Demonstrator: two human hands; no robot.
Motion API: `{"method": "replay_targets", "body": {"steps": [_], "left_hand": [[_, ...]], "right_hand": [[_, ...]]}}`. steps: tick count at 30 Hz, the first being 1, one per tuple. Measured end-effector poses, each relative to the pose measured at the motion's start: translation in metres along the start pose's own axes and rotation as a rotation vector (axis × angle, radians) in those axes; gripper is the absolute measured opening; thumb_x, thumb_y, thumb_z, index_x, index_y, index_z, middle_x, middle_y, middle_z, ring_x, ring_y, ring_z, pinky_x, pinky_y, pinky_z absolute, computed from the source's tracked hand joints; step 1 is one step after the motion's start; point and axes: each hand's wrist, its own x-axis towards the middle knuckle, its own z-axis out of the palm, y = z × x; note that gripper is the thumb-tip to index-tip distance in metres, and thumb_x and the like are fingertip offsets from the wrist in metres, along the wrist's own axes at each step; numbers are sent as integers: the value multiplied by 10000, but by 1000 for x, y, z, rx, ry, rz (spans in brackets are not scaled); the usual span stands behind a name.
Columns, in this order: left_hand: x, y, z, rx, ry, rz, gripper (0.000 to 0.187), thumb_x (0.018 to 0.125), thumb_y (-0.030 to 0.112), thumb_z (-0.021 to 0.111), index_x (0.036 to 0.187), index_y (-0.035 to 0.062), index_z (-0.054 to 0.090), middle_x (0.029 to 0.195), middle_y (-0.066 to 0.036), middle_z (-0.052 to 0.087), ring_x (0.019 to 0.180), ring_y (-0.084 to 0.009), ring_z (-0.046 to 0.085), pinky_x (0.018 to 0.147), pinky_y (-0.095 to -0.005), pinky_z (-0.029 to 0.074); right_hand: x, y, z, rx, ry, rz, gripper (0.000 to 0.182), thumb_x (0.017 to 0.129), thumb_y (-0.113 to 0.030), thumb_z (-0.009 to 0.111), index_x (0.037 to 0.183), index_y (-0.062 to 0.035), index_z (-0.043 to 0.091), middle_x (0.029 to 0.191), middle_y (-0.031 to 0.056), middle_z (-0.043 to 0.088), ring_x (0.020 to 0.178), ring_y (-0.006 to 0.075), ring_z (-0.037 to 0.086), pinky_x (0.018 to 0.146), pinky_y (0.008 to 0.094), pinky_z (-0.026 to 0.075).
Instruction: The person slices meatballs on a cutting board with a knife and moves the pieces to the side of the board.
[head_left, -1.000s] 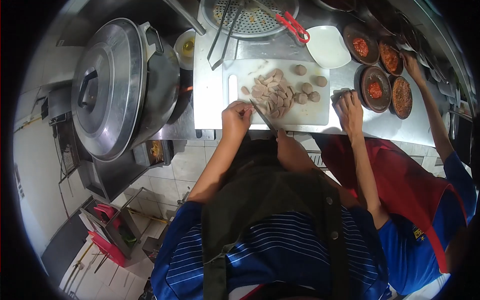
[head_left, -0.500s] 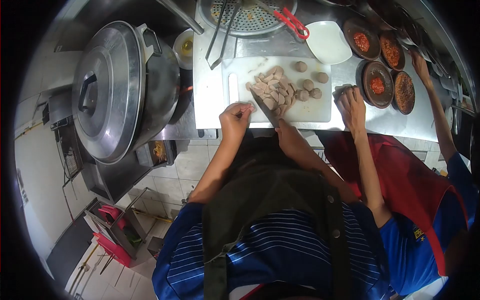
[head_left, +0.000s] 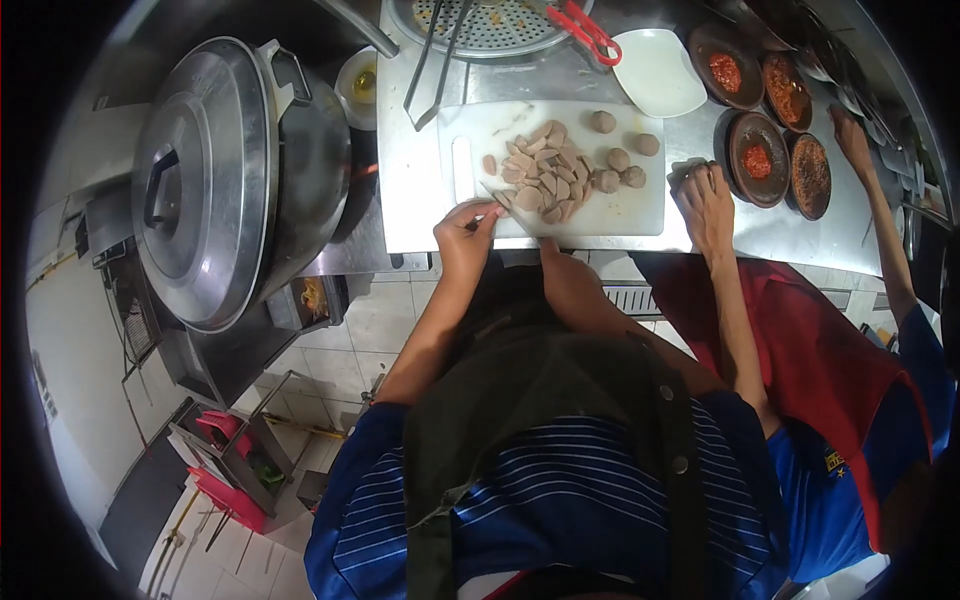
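Head camera looks down at the white cutting board (head_left: 630, 218) on the shiny surface (head_left: 408, 215). My left hand (head_left: 465, 232) is at the board's near edge, its fingers pinched together on what looks like a small brown piece (head_left: 501, 200). My right hand (head_left: 565, 272) is curled closed around the knife (head_left: 527, 226), hiding the handle, and the blade slants just beside my left fingers. Past the blade, a pile of cut slices (head_left: 552, 172) sits on the board, with five whole brown balls (head_left: 619, 160) to its right. I think this is the slicing step. The next move calls for a steady pinch, with my fingertips tucked away from the sharp edge.
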Motion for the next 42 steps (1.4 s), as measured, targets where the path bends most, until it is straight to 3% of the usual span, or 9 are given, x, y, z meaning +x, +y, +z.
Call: {"method": "replay_targets", "body": {"steps": [5,7,13,22,24,27,32,37,42], "left_hand": [[-6,2,3,12,10,54,126,739,8,685,862,-21,676,856,-130,649,734,-149,610,629,-240,487],[-4,-4,2,139,9,233,149,742,14,685,881,-34,665,875,-133,641,730,-144,612,604,-235,494],[8,14,-13,202,-11,221,226,698,30,706,918,4,663,874,-140,619,734,-203,613,638,-285,502],[30,30,25,347,-334,614,402,614,23,719,1003,16,620,918,-143,594,849,-328,564,749,-358,479],[24,37,21,306,-269,607,313,638,-26,671,945,-4,616,912,-146,612,805,-299,583,715,-343,483],[23,28,2,94,-203,225,306,696,-43,643,999,-17,606,918,-113,648,729,-148,605,659,-247,487],[17,19,-47,-347,135,-89,310,722,-47,664,1019,-54,578,892,-124,640,785,-124,609,712,-204,490],[-3,-5,-39,-139,-67,-197,276,725,6,696,991,-7,624,809,-72,628,688,-96,578,629,-204,476],[-8,-7,-8,157,12,161,190,712,1,695,899,3,669,835,-82,632,779,-161,590,667,-250,486]], "right_hand": [[25,40,16,159,254,-324,192,881,-105,378,995,37,441,761,222,588,634,342,598,556,443,460],[11,27,-25,582,-278,74,171,897,-165,415,964,-15,463,681,107,537,554,182,527,462,323,423],[-29,56,-56,615,-563,119,179,889,-207,471,1006,-74,499,652,-10,420,546,66,399,441,219,333],[-94,70,-99,939,139,168,187,884,-177,476,1007,-41,516,652,-38,369,569,34,328,492,202,303],[-87,79,-89,798,177,115,201,887,-161,462,1011,-8,502,651,48,479,562,140,464,522,309,371],[-67,62,-65,286,202,-65,205,885,-180,431,916,20,466,828,285,543,842,469,505,713,534,362],[-13,19,-10,242,-24,-162,198,881,-182,434,905,14,453,819,275,552,825,451,525,716,522,373],[12,26,9,323,183,-236,202,881,-184,433,895,17,450,813,272,562,822,450,533,722,523,381],[-20,3,-28,152,81,-41,215,879,-145,388,989,28,454,846,277,579,843,438,553,730,510,408]]}}
